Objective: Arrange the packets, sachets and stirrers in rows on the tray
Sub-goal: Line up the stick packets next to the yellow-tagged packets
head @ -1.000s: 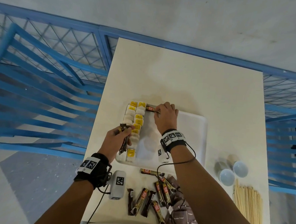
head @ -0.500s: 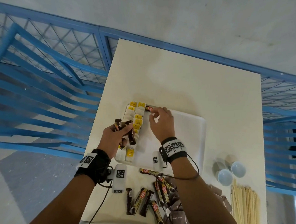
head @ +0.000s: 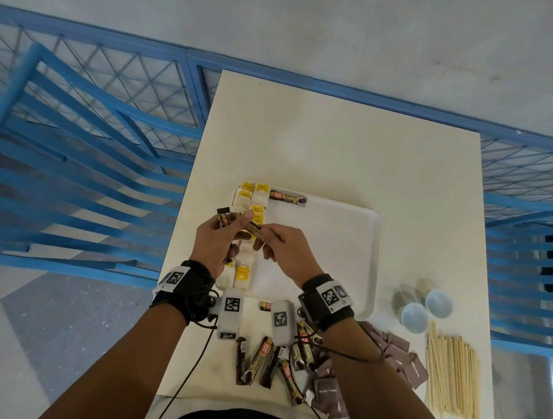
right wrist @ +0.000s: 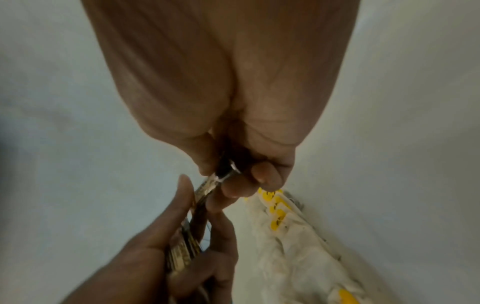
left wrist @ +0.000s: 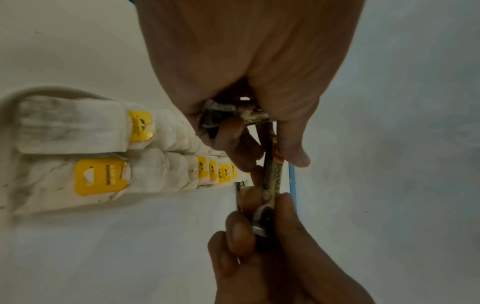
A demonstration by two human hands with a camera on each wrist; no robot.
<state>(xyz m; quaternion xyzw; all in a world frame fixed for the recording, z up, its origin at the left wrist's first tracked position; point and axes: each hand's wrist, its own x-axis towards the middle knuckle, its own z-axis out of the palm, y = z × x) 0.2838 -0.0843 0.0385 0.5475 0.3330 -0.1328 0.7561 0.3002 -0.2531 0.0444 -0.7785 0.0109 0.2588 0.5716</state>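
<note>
A white tray (head: 340,244) lies on the cream table. Two rows of white tea bags with yellow tags (head: 253,208) run down its left side, and one brown coffee stick sachet (head: 288,198) lies at its far edge. My left hand (head: 222,235) holds a small bundle of coffee sachets (head: 225,218) above the tea bags (left wrist: 103,164). My right hand (head: 278,241) pinches the end of one sachet (head: 255,230) from that bundle; the left thumb still rests on it. In the left wrist view the shared sachet (left wrist: 270,179) spans both hands.
Loose coffee sachets (head: 261,359) and dark brown sugar packets (head: 402,360) lie near the table's front edge. Wooden stirrers (head: 452,372) lie at the front right, behind them two pale blue cups (head: 423,310). Blue railing surrounds the table.
My right hand left the coffee sachet at the tray's far edge and drew back to the left hand, where it now pinches another sachet. The left hand rose slightly.
</note>
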